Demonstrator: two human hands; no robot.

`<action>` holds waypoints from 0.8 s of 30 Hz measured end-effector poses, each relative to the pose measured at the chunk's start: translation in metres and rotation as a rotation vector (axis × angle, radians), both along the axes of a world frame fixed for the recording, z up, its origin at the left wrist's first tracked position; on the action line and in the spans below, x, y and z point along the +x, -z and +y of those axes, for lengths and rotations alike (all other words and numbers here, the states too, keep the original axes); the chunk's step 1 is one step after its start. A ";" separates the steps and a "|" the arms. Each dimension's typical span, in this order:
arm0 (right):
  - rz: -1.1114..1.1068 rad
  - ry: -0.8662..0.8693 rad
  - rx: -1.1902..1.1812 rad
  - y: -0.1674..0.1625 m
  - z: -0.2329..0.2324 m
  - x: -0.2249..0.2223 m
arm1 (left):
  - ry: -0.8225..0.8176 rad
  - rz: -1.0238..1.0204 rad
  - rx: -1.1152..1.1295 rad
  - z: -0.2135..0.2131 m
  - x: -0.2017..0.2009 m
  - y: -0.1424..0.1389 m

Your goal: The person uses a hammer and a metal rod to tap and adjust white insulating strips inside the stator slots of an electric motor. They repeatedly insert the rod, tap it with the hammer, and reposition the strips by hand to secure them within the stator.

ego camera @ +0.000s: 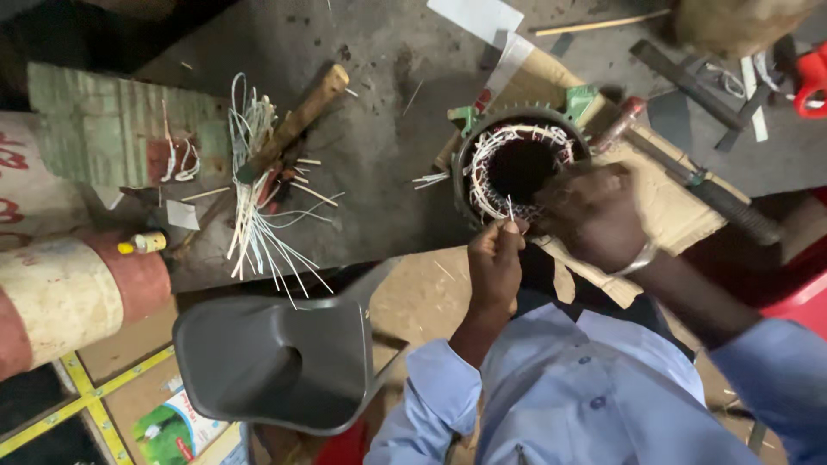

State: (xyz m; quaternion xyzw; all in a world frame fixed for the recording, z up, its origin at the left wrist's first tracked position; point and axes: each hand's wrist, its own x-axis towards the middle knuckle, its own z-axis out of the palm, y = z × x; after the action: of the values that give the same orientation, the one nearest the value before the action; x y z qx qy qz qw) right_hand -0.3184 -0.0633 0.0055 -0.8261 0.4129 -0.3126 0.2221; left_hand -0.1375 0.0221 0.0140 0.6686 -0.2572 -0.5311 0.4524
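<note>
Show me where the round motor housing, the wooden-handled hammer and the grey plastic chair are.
round motor housing (463,164), head view, on its dark left rim.
wooden-handled hammer (297,120), head view, on the middle of the wooden handle.
grey plastic chair (267,362), head view, on the seat.

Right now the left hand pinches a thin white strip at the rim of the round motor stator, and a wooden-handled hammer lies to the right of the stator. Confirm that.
Wrong side: in the head view the wooden-handled hammer lies left of the stator, among white strips. The left hand does pinch a thin strip at its rim.
</note>
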 end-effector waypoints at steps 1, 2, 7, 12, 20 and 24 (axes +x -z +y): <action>0.046 -0.061 -0.071 -0.006 0.001 0.016 | -0.013 0.013 0.000 0.001 0.001 0.000; 0.070 -0.091 -0.080 -0.011 0.001 0.024 | -0.007 0.036 -0.039 0.001 0.003 -0.001; -0.076 -0.116 0.071 -0.013 0.011 0.030 | -0.126 0.330 0.036 -0.030 0.031 -0.004; -0.003 -0.260 -0.033 -0.008 0.021 0.020 | 0.048 0.300 0.276 -0.111 0.034 0.029; 0.138 -0.289 -0.061 -0.017 0.016 0.026 | 0.637 -1.310 -0.160 -0.123 0.028 0.021; 0.073 -0.284 -0.073 -0.015 0.017 0.023 | 0.354 -1.068 -0.362 -0.062 0.047 -0.028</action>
State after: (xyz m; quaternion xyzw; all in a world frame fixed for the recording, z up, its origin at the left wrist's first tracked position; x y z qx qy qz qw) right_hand -0.2955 -0.0460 0.0208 -0.8946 0.2881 -0.2622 0.2189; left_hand -0.0906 -0.0402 0.0415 0.7026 -0.6435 -0.1358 0.2716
